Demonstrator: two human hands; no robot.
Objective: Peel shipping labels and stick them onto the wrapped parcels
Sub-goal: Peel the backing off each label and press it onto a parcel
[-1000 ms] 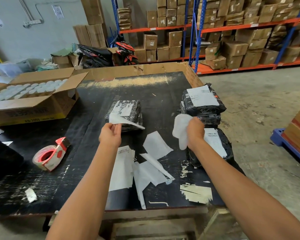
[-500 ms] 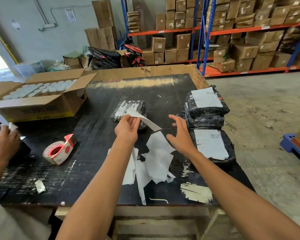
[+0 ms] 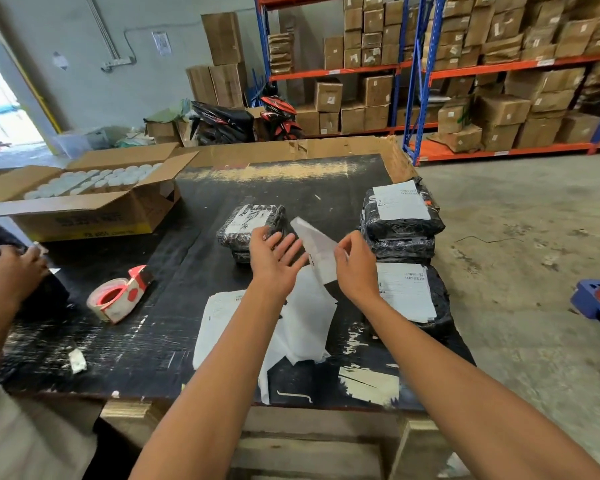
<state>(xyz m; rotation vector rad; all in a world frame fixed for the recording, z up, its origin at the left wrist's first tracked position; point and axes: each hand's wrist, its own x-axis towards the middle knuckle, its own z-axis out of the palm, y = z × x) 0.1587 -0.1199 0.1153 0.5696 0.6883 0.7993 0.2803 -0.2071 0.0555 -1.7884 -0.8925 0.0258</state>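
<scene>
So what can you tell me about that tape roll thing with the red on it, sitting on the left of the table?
The tape dispenser lies on the black tabletop, left of the loose white paper sheets. It is a handheld holder, red with white patches, apparently plastic, wrapped round a roll of pale tape whose red core shows through the middle. It rests tilted on its side, its red end pointing away toward the open cardboard box. No hand touches it.

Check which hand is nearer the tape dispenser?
Left. The left hand hovers open to the right of the tape dispenser; the right hand, pinching a label, is farther right.
</scene>
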